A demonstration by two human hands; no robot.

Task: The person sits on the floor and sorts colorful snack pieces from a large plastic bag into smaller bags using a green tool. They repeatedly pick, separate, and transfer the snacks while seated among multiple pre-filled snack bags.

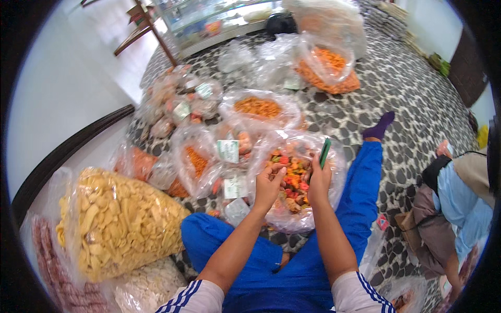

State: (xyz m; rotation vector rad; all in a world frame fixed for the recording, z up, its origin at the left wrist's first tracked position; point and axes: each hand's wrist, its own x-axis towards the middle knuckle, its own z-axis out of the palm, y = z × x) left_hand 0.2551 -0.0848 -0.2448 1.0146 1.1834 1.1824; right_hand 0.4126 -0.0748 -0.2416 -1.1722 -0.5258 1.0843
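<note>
My right hand [320, 178] grips a slim green tool [325, 153], which looks like a small stapler and points up and away from me. My left hand [269, 183] is raised beside it, thumb and fingertips close together. Whether anything thin is between them I cannot tell. Both hands are over a wide, open clear plastic bag [291, 225] between my legs. Inside it are mixed snack pieces [293, 180] in red, orange, yellow and green. Just left of this bag are small filled packets with printed labels [228, 151].
Open bags of orange snacks [257, 107] [195, 161] [329, 64] stand ahead. Filled packets [184, 103] are heaped at left. A large bag of yellow chips [125, 219] is by my left knee. Another person [450, 211] sits at right. A glass display case [219, 23] stands ahead.
</note>
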